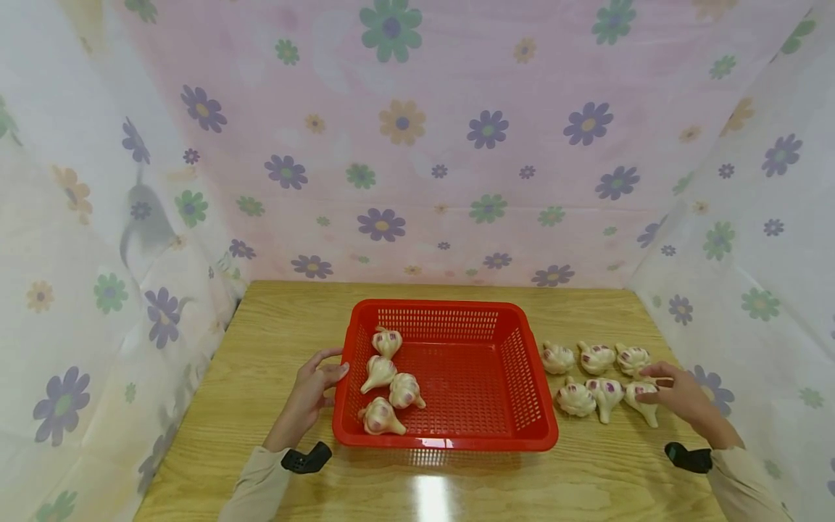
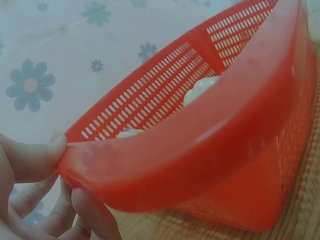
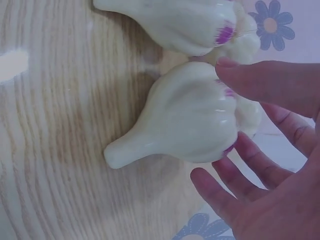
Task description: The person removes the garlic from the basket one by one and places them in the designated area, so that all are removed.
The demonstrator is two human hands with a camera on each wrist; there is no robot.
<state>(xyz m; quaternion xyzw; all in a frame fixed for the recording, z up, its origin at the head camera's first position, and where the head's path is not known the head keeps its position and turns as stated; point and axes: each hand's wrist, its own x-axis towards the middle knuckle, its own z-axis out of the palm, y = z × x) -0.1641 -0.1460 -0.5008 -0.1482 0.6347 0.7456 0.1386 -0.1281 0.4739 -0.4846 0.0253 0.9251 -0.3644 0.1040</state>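
My left hand [image 1: 313,386] holds the left rim of a red plastic basket [image 1: 443,444]; in the left wrist view the thumb lies on the rim and the fingers sit beneath it. Several white garlic bulbs [image 1: 404,391] lie inside, along the basket's left side. To the right, my right hand [image 1: 678,395] is at the nearest right garlic bulb [image 1: 641,400] of a group on the table. The right wrist view shows that bulb [image 3: 185,115] lying with its stem away from the palm, the thumb and spread fingertips right at its purple-marked root end.
Several more garlic bulbs [image 1: 596,358] lie in two rows on the wooden table [image 1: 287,312], between the basket and my right hand. Flower-patterned cloth [image 1: 430,174] stands behind the table and along both sides.
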